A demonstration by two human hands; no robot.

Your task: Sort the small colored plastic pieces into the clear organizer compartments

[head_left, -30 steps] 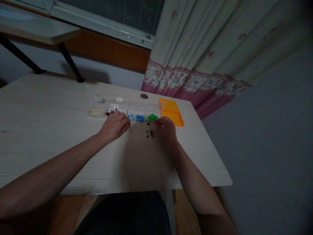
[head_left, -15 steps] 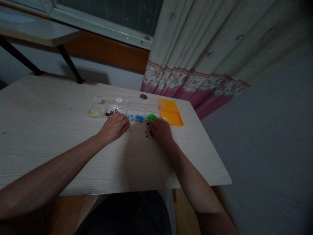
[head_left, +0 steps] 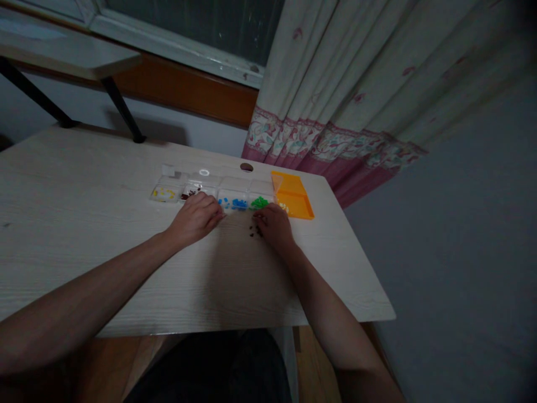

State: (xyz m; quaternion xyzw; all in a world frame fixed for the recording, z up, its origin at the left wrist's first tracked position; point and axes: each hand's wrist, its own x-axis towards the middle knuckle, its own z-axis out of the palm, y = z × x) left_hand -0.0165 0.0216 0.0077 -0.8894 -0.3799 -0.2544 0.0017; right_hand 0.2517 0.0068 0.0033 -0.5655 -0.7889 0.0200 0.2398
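Observation:
A clear compartment box [head_left: 210,180] lies on the pale wooden table [head_left: 104,224], holding yellow pieces [head_left: 164,193], dark pieces [head_left: 189,193], blue pieces [head_left: 235,204] and green pieces [head_left: 259,202] in separate cells. My left hand [head_left: 196,218] rests curled at the box's front edge, below the dark and blue cells. My right hand [head_left: 272,225] lies on the table, fingers bent over a small loose pile of dark pieces [head_left: 253,230]. Whether either hand grips a piece is hidden.
An orange tray [head_left: 293,196] sits just right of the box, near the table's right edge. A round hole [head_left: 246,167] is in the tabletop behind the box. A curtain [head_left: 356,84] hangs at the back right; a shelf bracket [head_left: 121,109] stands at the back left.
My right hand has slid left and down from beside the green cell onto the loose dark pieces. My left hand has stayed put.

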